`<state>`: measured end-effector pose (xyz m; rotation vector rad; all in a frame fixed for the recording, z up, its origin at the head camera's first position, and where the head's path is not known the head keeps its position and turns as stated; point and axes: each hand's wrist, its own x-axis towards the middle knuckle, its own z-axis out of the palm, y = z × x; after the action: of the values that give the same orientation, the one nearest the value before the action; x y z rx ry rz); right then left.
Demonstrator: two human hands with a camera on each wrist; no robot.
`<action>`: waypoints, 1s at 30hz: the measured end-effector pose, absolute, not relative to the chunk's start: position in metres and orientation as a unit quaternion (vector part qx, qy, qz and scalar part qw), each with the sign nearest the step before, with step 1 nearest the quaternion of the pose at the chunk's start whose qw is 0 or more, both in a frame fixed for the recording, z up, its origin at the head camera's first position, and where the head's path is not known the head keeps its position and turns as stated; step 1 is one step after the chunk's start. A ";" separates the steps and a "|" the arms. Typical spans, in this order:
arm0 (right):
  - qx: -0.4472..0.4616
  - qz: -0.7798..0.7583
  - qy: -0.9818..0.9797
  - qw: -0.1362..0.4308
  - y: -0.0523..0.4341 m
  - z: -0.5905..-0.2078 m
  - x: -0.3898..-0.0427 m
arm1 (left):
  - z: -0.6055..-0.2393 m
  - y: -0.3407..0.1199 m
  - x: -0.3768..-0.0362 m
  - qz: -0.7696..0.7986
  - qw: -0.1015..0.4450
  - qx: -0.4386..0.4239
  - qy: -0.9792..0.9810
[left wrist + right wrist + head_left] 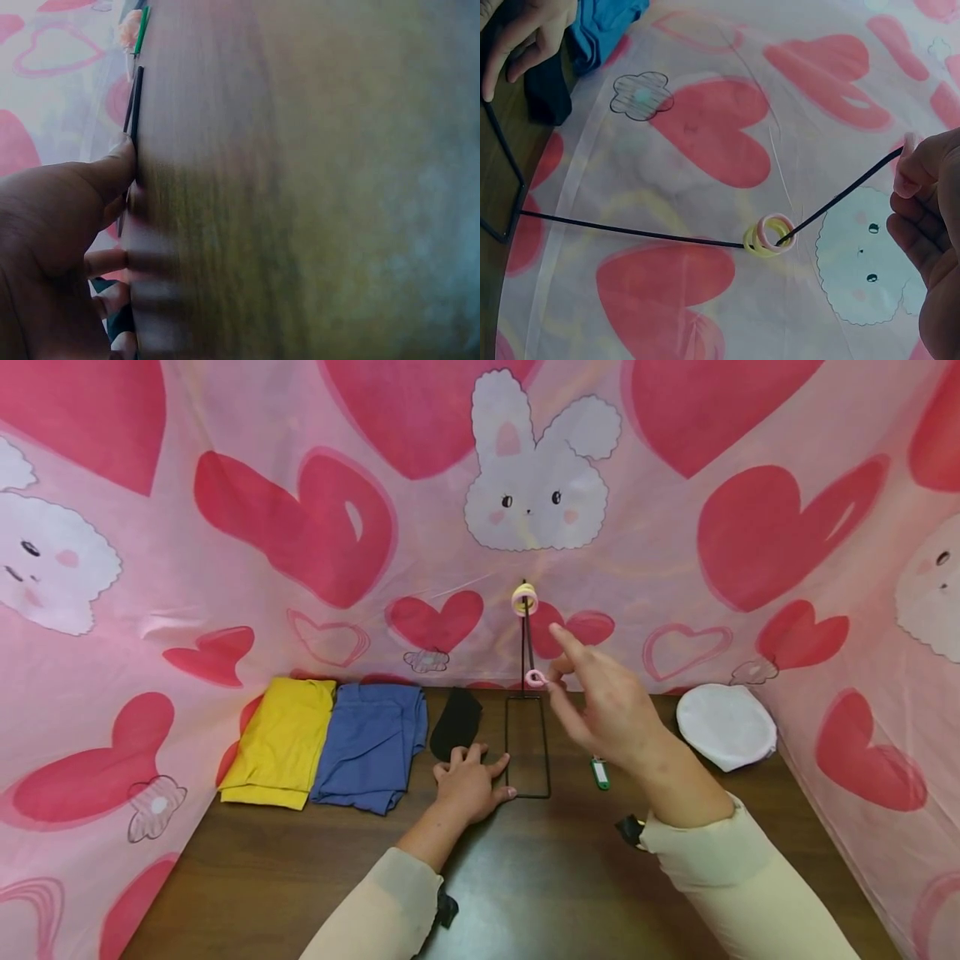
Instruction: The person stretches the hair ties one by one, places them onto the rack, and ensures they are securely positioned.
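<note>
The right hand (609,706) pinches a pink ring (529,677) at the arm tip of a black wire stand (522,697), near the middle of the table's (525,877) far edge. The left hand (467,789), fingers spread, touches the stand's base (528,796).

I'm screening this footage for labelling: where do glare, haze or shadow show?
Head view: pale glare on the brown wood-grain tabletop; left wrist view: hazy, the bare left hand dim, dark bands on the tabletop beside it; right wrist view: the bare right hand partly shaded, the pink heart-print fabric backdrop paler than in the head view.
</note>
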<state>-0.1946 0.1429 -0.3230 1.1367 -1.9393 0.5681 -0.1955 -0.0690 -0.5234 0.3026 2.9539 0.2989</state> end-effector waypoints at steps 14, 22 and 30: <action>0.419 0.247 -0.791 0.370 0.138 -0.332 -0.219 | -0.522 -0.069 -0.195 0.101 0.078 0.100 0.987; 0.380 0.286 -0.800 0.365 0.134 -0.338 -0.248 | -0.523 -0.068 -0.195 0.107 0.082 0.098 0.986; 0.352 0.308 -0.808 0.358 0.125 -0.338 -0.269 | -0.521 -0.070 -0.195 0.111 0.084 0.096 0.986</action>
<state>-0.2691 0.1253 -0.3383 0.9077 -2.0860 0.7951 -0.1952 -0.0695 -0.5214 0.2865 2.9413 0.3323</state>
